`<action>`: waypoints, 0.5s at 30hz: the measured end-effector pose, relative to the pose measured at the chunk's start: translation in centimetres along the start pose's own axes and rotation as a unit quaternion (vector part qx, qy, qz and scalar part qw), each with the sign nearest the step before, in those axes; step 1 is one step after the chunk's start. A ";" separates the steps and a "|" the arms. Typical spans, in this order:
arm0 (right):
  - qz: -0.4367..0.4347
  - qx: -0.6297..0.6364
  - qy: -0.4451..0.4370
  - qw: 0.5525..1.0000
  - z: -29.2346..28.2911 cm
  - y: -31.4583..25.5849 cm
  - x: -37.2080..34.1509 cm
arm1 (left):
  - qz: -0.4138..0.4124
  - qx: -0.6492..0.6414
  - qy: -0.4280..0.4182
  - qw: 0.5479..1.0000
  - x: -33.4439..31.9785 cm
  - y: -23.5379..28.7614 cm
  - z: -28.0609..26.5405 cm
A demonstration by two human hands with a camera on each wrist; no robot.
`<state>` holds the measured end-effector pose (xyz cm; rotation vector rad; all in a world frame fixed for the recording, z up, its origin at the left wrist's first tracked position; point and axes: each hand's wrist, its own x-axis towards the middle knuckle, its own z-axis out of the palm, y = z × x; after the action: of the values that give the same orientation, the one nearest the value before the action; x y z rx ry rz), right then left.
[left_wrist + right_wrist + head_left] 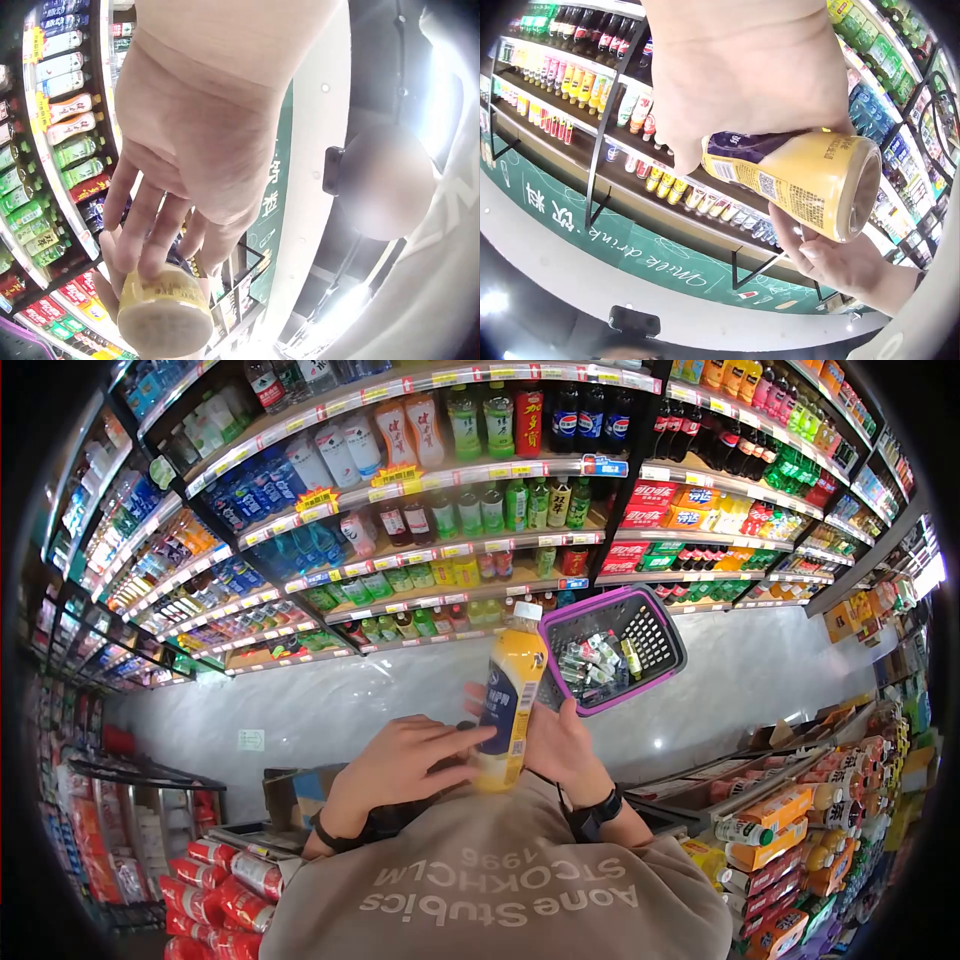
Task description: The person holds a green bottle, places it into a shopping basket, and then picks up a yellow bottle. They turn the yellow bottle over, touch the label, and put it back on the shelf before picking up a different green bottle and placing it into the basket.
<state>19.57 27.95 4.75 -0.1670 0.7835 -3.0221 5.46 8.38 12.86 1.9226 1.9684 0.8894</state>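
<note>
A yellow drink bottle (520, 685) with a dark blue label and white cap stands nearly upright before the chest. My right hand (562, 748) holds it from behind: fingertips show past its left edge, the thumb points up at its right. The fingers of my left hand (405, 760) reach over the lower label, extended and touching it. In the left wrist view the base of the bottle (166, 326) faces the camera below the left hand (199, 142). The right wrist view has the bottle (799, 176) under the right hand (742, 75), partly hidden by it.
A purple-rimmed dark basket (655, 685) with several bottles stands on the grey floor (420, 680) beyond the right hand. Long drink shelves (450, 550) curve across the far side. Stacked packs (775, 860) and red-wrapped goods (215, 890) flank the body.
</note>
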 end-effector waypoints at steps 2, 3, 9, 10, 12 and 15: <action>0.002 0.019 -0.014 1.000 -0.2 -0.1 0.1 | -0.026 -0.020 -0.002 0.999 -0.5 0.0 0.2; 0.000 0.031 -0.015 0.999 -0.4 0.0 0.1 | -0.036 -0.020 0.004 0.999 -0.6 0.1 0.2; -0.028 0.083 0.006 0.996 -1.9 1.2 -0.7 | -0.088 -0.021 0.003 0.996 -1.4 0.3 0.6; -0.033 0.085 0.005 0.996 -1.6 0.9 -0.9 | -0.087 -0.034 0.004 0.996 -1.4 0.0 0.8; -0.032 0.079 0.010 0.996 -2.0 0.6 -1.2 | -0.094 -0.031 0.001 0.995 -1.3 -0.1 0.5; -0.041 0.085 -0.017 0.995 -3.0 0.5 -2.0 | -0.123 0.011 -0.013 0.992 -0.6 0.1 0.4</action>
<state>21.19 29.01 1.69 -0.2518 0.5258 -3.1337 5.81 7.87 12.41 1.6460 2.1483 0.7740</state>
